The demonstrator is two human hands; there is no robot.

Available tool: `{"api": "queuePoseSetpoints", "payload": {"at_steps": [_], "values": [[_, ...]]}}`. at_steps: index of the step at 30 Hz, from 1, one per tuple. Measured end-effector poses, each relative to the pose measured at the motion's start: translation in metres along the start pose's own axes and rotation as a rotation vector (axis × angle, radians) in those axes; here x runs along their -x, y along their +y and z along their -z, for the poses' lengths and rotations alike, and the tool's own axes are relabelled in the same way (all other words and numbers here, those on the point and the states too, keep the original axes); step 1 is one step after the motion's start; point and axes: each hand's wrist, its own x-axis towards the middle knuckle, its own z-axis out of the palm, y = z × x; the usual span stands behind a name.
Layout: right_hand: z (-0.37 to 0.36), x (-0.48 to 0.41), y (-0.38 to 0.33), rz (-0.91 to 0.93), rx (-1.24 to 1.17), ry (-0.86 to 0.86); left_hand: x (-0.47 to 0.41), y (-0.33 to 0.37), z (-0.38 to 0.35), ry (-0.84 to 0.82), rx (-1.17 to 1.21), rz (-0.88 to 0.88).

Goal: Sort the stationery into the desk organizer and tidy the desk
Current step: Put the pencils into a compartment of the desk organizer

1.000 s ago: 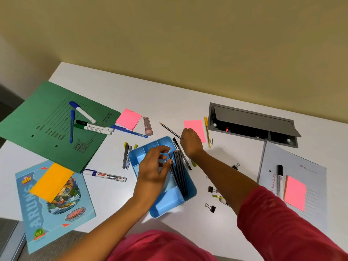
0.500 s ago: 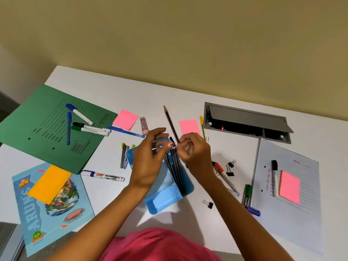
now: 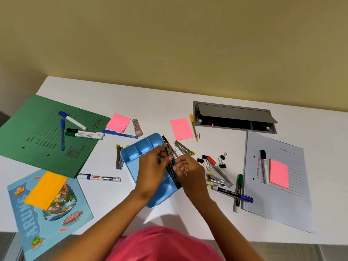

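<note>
A blue desk organizer (image 3: 143, 146) lies in the middle of the white desk. Several dark pencils (image 3: 172, 171) lie in its long right compartment, their tips poking past the far rim. My left hand (image 3: 152, 170) reaches over the tray and pinches the pencil bundle near its upper end. From the right, my right hand (image 3: 192, 172) closes its fingertips on a pencil in the same bundle. The hands hide the middle of the tray.
Left: a green folder (image 3: 43, 132) with markers (image 3: 84, 133), a notebook (image 3: 47, 208) and a whiteboard marker (image 3: 99, 178). Right: binder clips (image 3: 212, 161), more markers (image 3: 238, 193) and a grey file (image 3: 278, 194). Pink sticky notes (image 3: 181, 129) and an open cable hatch (image 3: 233, 117) lie behind.
My right hand picked a pencil off the desk, brought it over the tray and lowered it into the bundle. My left hand stayed on the pencils.
</note>
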Motion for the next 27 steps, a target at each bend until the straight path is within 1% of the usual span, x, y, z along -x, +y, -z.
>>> {"api": "queuePoseSetpoints", "payload": {"at_steps": [4, 7, 9, 12, 15, 17, 20, 27], "values": [[0.004, -0.001, 0.005, -0.066, -0.046, 0.018, 0.004, -0.014, -0.011, -0.033, -0.069, 0.007], [0.005, -0.002, 0.005, -0.013, -0.023, 0.039, 0.004, -0.020, -0.010, -0.025, -0.069, 0.020], [0.004, -0.009, 0.002, 0.005, 0.000, 0.018, 0.001, -0.024, -0.008, 0.013, -0.081, 0.024], [-0.004, -0.028, -0.005, -0.074, 0.058, -0.090, -0.003, -0.027, -0.007, 0.093, -0.105, 0.022], [-0.014, -0.043, -0.015, -0.119, 0.031, -0.227, -0.006, -0.028, -0.006, 0.131, -0.091, 0.024], [-0.021, -0.047, -0.020, -0.088, 0.039, -0.259, -0.008, -0.027, -0.004, 0.111, -0.111, 0.029], [-0.030, -0.050, -0.022, -0.043, 0.125, -0.275, -0.007, -0.024, -0.003, 0.076, -0.093, 0.053], [-0.028, -0.042, -0.021, 0.048, 0.176, -0.256, -0.003, -0.025, -0.002, 0.104, -0.024, 0.034]]}}
